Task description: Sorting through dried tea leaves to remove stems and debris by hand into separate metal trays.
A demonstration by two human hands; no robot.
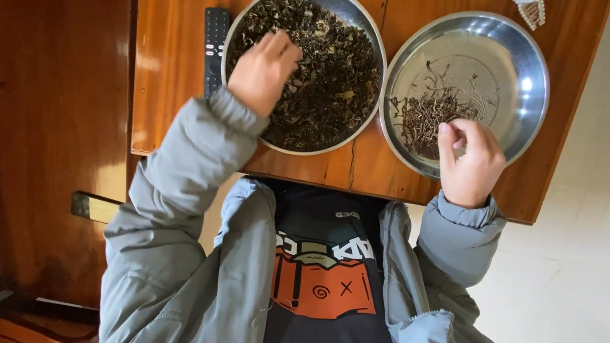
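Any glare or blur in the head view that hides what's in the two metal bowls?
Head view: bright glare spots on the right round steel bowl, yet its dark stems read clearly; the left steel bowl of dark dried leaves is evenly lit; the left hand looks slightly motion-blurred, the right hand sharp.

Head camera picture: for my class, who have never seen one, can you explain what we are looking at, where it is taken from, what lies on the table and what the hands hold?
One picture, from a camera worn on a person's head, looking down at their own arms in grey jacket sleeves. On the wooden table stand two round metal bowls. The left hand reaches into the left bowl, full of dark dried leaves. The right hand is over the right bowl, which holds a small heap of thin stems; its fingers are pinched together, but what they hold is too small to tell. A black remote control lies beside the left bowl.
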